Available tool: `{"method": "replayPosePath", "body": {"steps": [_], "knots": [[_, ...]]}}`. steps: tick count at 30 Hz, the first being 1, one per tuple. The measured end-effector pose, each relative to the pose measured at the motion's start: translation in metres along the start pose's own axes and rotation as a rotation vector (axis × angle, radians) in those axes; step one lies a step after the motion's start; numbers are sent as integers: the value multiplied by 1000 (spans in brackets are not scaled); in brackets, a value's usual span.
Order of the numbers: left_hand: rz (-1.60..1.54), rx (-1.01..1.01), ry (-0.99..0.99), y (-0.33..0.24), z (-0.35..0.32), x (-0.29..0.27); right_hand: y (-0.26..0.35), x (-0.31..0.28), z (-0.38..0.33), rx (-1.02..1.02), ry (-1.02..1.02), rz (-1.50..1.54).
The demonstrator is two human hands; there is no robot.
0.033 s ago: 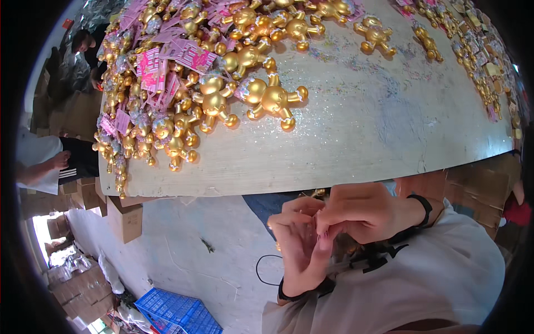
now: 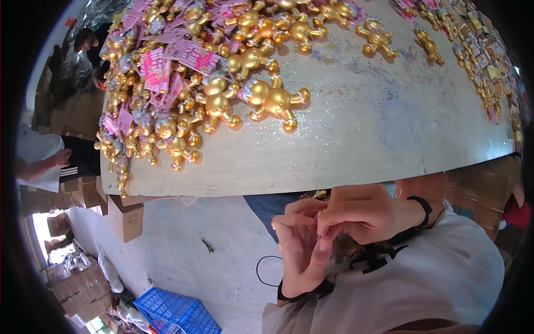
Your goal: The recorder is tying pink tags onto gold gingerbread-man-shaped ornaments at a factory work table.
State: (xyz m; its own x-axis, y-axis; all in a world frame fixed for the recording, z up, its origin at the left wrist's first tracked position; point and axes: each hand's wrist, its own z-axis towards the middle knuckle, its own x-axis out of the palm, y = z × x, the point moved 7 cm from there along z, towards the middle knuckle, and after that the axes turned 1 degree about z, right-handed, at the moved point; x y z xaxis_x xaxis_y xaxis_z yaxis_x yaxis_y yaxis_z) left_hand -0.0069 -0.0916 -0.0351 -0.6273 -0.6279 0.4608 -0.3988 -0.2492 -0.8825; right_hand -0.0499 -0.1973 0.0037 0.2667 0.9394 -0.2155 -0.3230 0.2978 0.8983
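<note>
Just below the table's near edge, my left hand (image 2: 300, 250) and my right hand (image 2: 361, 214) meet at the fingertips. Both have curled fingers closed in a pinch, and whatever lies between them is hidden or too small to name. Bits of shiny gold show behind the hands, partly covered. On the table (image 2: 345, 150), the nearest piece is a shiny gold bear-like figure (image 2: 276, 101) with rounded limbs. Beside it rests another gold figure (image 2: 216, 103), at the edge of a large heap of similar ones mixed with pink printed cards (image 2: 156, 69).
Two more gold figures (image 2: 376, 38) lie apart at the far side, and another pile (image 2: 473, 67) runs along the right. A blue plastic crate (image 2: 177, 312) and a cardboard box (image 2: 124, 220) stand on the floor at left. A person in white (image 2: 41, 158) is at the far left.
The view has shifted very slightly. My left hand sits a touch further right, and both hands stay together at the fingertips.
</note>
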Motion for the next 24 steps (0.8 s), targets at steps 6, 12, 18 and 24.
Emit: {"method": "replayPosePath", "body": {"steps": [6,12,18,24], "knots": [[-137,-81,124,-4,-3,2,5,-3,2,20,53,-35],[-41,-31,14,-1,-6,-4,15,-3,7,-90,-5,-36],[98,60,-87,-3,-8,-14,9,-6,-14,184,444,-307],[55,53,-173,-4,-9,-24,-2,-81,-55,557,361,-149]]}}
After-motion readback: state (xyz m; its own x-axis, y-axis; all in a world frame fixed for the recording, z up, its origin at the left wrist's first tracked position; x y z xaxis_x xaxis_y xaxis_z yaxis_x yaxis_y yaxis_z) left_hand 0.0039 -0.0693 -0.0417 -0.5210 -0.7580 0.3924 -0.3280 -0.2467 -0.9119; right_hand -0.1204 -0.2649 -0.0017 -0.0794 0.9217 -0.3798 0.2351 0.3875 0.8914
